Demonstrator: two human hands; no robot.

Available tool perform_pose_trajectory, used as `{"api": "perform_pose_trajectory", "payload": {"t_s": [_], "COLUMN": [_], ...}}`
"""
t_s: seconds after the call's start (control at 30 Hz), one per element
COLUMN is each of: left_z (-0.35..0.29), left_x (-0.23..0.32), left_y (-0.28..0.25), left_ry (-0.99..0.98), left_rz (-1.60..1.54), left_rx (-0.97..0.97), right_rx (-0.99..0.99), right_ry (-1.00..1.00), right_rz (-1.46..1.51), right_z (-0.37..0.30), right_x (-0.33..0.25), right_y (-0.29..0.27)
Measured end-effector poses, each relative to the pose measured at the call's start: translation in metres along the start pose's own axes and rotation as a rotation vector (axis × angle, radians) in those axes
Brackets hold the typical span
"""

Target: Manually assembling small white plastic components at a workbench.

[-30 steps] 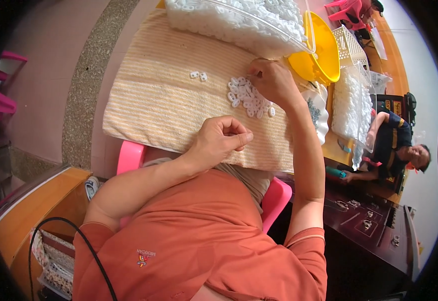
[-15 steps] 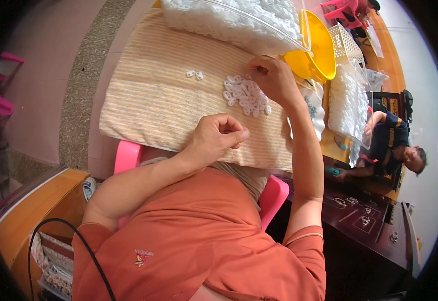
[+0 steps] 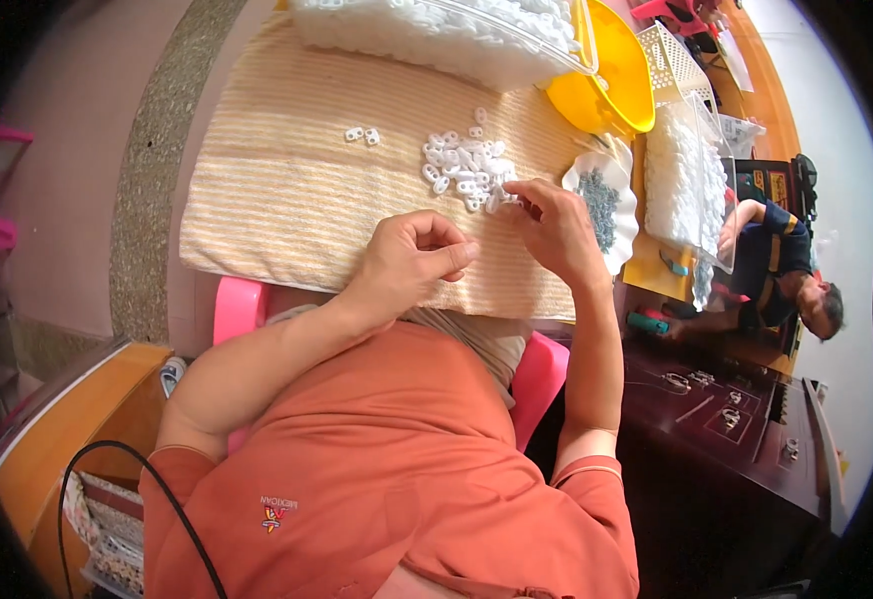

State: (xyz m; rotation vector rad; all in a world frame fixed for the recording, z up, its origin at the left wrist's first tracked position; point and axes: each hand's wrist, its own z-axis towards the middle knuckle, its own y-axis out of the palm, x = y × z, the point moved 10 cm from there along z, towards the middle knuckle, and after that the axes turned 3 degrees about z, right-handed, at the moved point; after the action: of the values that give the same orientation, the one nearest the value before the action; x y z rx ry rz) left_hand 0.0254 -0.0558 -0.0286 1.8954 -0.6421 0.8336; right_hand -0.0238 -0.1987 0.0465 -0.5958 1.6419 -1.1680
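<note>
Left hand (image 3: pixel 408 254) is held pinched over the towel (image 3: pixel 287 205); contents can't be told. White parts (image 3: pixel 464 160) are overlapped by right hand's (image 3: pixel 559 232) fingertips; grip can't be told.

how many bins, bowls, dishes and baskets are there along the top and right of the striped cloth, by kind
Clear bins: 2 (top bin, right bin)
Yellow bowl: 1
Wavy-edged white dish: 1
Cream perforated basket: 1
Total: 5
</note>
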Motion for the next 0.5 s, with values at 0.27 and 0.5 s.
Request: {"api": "perform_pose_trajectory", "payload": {"t_s": [0.27, 0.5], "left_z": [0.001, 0.001], "left_x": [-0.002, -0.001], "left_y": [0.0, -0.001], "left_ry": [0.023, 0.02], "left_rz": [-0.021, -0.019], "left_rx": [0.003, 0.005], "right_rx": [0.078, 0.062], "right_ry": [-0.093, -0.073], "right_rz": [-0.015, -0.029], "right_z": [-0.008, -0.008], "right_x": [-0.02, -0.017], "right_y": [-0.001, 0.009]}}
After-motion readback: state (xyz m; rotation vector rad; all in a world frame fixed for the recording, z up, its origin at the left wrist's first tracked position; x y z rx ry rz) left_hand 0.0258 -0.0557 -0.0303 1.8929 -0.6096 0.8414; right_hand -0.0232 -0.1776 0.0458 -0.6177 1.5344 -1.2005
